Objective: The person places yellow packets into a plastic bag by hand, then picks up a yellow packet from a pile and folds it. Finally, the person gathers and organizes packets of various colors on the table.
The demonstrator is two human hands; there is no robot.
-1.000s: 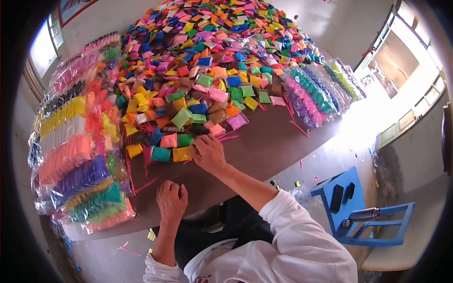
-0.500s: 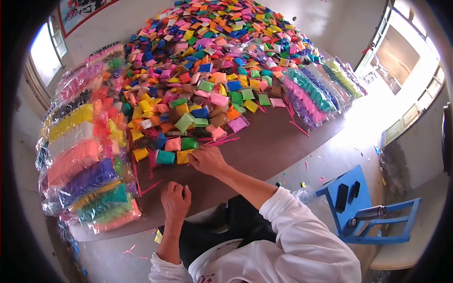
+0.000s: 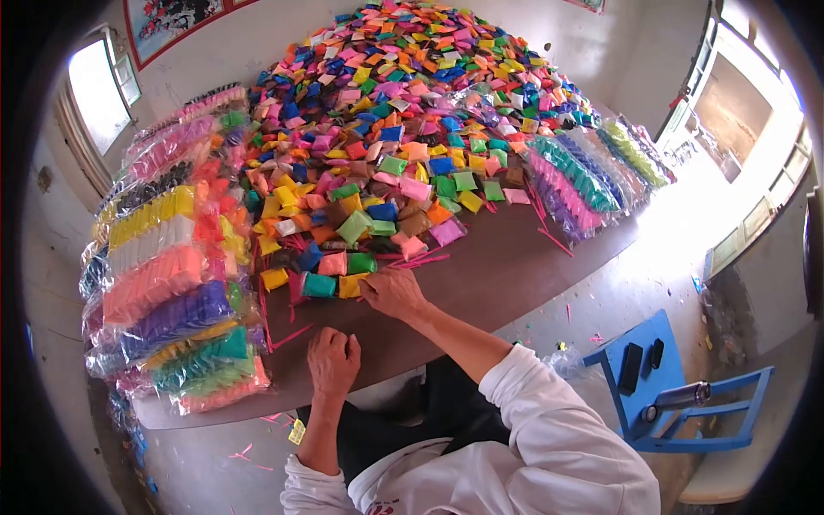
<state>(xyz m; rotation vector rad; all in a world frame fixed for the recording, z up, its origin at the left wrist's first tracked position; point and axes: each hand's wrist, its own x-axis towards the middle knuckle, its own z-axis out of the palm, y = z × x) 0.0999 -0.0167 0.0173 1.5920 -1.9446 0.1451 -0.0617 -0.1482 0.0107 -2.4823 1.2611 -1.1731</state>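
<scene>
At the near edge of a long brown table [image 3: 498,275], seen from above by a head-worn camera, a person in a white long-sleeved top works with two bare hands. Their right hand [image 3: 393,292] lies on the tabletop with the fingers bent and the fingertips touching the right edge of a yellow packet [image 3: 348,286]. Whether the fingers pinch the packet or only rest against it cannot be told. The yellow packet lies flat in the front row of the heap, just left of the fingertips, with a teal packet [image 3: 319,286] beside it on its left and a green packet [image 3: 361,263] just behind it. A few thin pink sticks [image 3: 422,257] lie on the table just beyond the right hand. The left hand [image 3: 335,360] rests nearer the body, apart from the packets, curled into a fist; whether it encloses anything cannot be told. Behind both hands a huge pile of small packets [image 3: 412,103] in many colours covers most of the table. Clear bags of colour-sorted bundles [image 3: 163,275] are stacked along the left edge, and more bundles [image 3: 584,176] lie along the right. On the floor to the right stands a blue stool [image 3: 639,335].
</scene>
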